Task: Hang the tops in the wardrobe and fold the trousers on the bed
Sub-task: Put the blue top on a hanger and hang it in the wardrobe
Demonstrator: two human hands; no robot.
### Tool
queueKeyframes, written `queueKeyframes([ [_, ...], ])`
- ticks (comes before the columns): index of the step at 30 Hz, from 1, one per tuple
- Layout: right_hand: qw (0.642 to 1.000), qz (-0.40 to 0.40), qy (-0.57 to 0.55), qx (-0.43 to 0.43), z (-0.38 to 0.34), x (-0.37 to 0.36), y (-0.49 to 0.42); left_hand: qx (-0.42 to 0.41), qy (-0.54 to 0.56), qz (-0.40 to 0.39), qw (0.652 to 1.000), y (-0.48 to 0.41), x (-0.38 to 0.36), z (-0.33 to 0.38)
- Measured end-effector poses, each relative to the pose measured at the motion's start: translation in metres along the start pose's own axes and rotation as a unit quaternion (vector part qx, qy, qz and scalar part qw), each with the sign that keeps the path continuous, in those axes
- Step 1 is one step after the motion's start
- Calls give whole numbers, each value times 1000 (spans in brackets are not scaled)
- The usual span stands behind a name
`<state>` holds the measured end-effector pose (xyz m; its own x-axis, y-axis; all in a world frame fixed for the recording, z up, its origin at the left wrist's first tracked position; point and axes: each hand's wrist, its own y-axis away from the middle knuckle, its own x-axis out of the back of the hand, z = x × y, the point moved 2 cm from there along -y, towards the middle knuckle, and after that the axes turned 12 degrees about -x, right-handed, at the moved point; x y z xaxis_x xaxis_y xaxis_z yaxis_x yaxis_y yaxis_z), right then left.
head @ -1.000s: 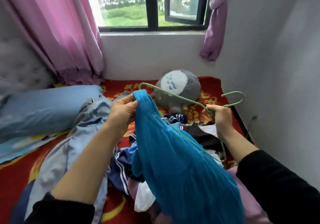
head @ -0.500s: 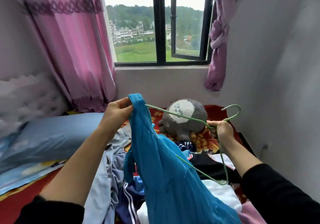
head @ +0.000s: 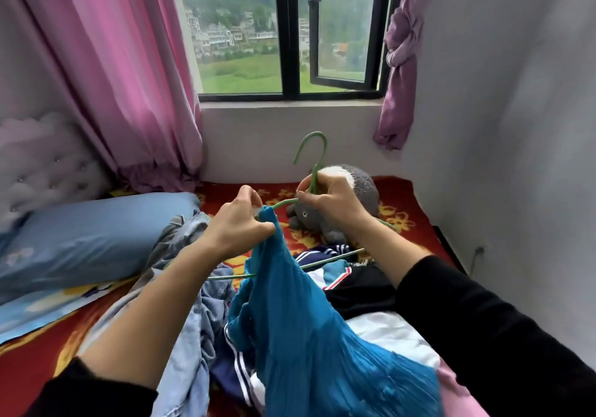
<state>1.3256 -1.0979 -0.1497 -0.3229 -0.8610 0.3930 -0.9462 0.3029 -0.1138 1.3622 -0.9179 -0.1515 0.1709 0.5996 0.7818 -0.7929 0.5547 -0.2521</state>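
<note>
A pillow (head: 90,233) lies along the bed's (head: 419,191) left edge, with denim (head: 193,287) heaped just beside it. My left grip (head: 238,223) pinches the upper end of the blue top (head: 306,320), held up over the middle of the bed; the rest drapes toward me across a pile of clothes. My right grip (head: 329,200) is clenched round the neck of the hanger (head: 314,165), hook upright, its lower bar hidden where it crosses the top. A plush toy (head: 358,191) sits near the far edge.
</note>
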Motion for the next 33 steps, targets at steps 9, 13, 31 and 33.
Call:
queueKeyframes([
  [9,979,158,44,120,31,-26,45,28,-62,167,984,12,16,-12],
  [13,989,-29,138,39,86,-61,53,26,11,210,977,14,24,-17],
  [31,916,-323,-70,-229,82,-99,62,-70,165,240,954,35,38,-10],
  [33,892,-355,-93,-263,88,-106,67,-77,178,240,951,35,35,-9],
])
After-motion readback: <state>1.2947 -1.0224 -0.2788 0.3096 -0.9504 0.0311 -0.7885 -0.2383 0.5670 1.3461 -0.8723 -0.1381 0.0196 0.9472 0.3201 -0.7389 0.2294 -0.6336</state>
